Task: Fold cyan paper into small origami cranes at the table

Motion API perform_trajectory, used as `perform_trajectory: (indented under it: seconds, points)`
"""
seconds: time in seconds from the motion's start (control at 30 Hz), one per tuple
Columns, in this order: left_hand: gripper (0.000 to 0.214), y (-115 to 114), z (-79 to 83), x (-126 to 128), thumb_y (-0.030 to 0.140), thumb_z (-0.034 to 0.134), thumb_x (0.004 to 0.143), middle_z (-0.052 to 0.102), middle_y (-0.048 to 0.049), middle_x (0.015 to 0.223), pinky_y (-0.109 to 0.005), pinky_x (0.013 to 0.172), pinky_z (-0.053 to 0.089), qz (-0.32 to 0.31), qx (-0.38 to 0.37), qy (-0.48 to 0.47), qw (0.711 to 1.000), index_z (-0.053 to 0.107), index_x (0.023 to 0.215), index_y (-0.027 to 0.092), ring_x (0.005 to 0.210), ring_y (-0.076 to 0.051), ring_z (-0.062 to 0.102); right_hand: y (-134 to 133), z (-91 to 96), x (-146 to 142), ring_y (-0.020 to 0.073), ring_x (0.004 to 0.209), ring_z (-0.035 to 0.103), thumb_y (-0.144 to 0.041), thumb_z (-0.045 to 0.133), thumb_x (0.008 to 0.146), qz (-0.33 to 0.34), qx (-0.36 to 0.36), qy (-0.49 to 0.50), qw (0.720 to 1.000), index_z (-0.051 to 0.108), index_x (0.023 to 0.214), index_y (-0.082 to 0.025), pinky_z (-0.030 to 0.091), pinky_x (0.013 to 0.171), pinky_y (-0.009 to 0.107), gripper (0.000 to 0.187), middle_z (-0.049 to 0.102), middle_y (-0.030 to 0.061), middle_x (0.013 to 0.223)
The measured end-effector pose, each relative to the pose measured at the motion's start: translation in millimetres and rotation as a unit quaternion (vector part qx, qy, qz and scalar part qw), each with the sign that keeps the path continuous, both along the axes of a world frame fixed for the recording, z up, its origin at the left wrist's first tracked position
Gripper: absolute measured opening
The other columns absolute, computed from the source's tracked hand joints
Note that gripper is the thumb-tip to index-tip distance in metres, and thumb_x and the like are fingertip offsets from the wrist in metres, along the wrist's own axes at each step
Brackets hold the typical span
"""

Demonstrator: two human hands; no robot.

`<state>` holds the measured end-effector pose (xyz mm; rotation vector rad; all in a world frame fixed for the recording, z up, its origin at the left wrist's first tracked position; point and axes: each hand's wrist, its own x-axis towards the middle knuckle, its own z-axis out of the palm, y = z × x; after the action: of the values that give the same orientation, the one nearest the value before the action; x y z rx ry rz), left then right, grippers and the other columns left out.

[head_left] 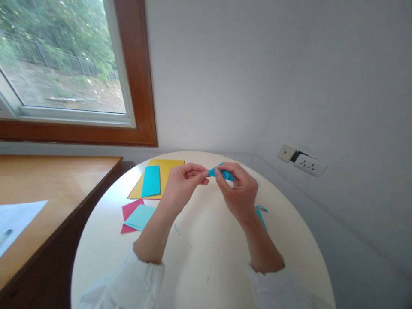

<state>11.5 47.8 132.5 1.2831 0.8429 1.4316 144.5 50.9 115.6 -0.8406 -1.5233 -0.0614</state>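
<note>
Far left: wooden table (48, 180) below a window (64, 64), bearing a white sheet (16, 219) near its front edge.

Next right: round table (209, 266), cream top, just beside the wooden one.

On its left part: yellow sheet (169, 168) lying flat, cyan rectangle (151, 181) on top of it. Nearer: pink sheet (129, 209), partly covered by a pale turquoise sheet (140, 217).

Centre, raised above the round table: left hand (183, 182), thumb and forefinger pressed together on the left tip of a folded blue paper (222, 173), other fingers curled in.

Just right: right hand (238, 193), pinching the right part of the same paper between thumb and fingertips and hiding much of it.

Folded blue paper: held between both hands, over the far middle of the round table.

Right of the right wrist: blue strips (261, 213) lying on the round table. Tiny blue scraps (177, 229) scattered nearer.

Far right: white wall socket (309, 164), low on the wall.
</note>
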Motion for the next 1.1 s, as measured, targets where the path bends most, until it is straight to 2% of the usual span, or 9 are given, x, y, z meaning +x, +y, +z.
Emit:
perform_trajectory:
  seconds: [0.4,0.73,0.9,1.0,1.1]
  points:
    - [0.025,-3.5,2.8,-1.3,0.022,0.069,0.063,0.062,0.0047,0.052,-0.020,0.050,0.040,0.012,0.018,0.029,0.999,0.048,0.076,0.019,0.053,-0.012,0.061,-2.8,2.8,-1.1,0.0144,0.068,0.062,-0.018,0.058,0.077,-0.016,0.007,-0.007,1.000,0.060,0.074,-0.021,0.051,0.064,0.028,0.005,0.067,0.0019,0.075]
    - [0.018,-4.6,2.8,0.4,0.014,0.062,0.062,0.057,0.0069,0.052,-0.021,0.057,0.042,0.019,0.037,0.048,0.998,0.047,0.070,0.019,0.054,-0.010,0.057,-4.0,3.3,-2.5,0.0142,0.066,0.062,-0.016,0.057,0.076,-0.027,0.002,-0.015,1.000,0.060,0.073,-0.021,0.050,0.063,0.027,0.006,0.068,0.0018,0.073]
    - [0.020,-3.2,4.1,-0.5,0.026,0.069,0.061,0.057,0.0044,0.056,-0.024,0.060,0.046,-0.011,0.019,0.031,0.999,0.053,0.070,0.017,0.056,-0.010,0.055,-3.1,3.6,-2.5,0.0129,0.064,0.061,-0.016,0.058,0.075,-0.013,-0.008,-0.012,1.000,0.060,0.072,-0.019,0.050,0.061,0.025,0.005,0.067,0.0008,0.072]
    - [0.024,-2.0,4.1,-1.6,0.034,0.071,0.061,0.058,0.0015,0.060,-0.025,0.060,0.046,-0.020,0.016,0.078,0.997,0.059,0.067,0.014,0.058,-0.011,0.053,-2.6,3.8,-2.9,0.0119,0.064,0.061,-0.015,0.058,0.075,0.008,-0.019,-0.012,1.000,0.060,0.072,-0.019,0.049,0.061,0.024,0.005,0.067,0.0003,0.071]
    - [0.024,-1.0,2.5,-2.5,0.036,0.069,0.065,0.056,0.0013,0.055,-0.023,0.056,0.042,-0.004,0.036,0.137,0.990,0.060,0.063,0.014,0.056,-0.010,0.051,-2.3,3.3,-3.1,0.0115,0.063,0.060,-0.015,0.059,0.074,0.024,-0.035,-0.013,0.999,0.060,0.071,-0.019,0.049,0.061,0.024,0.005,0.066,0.0000,0.070]
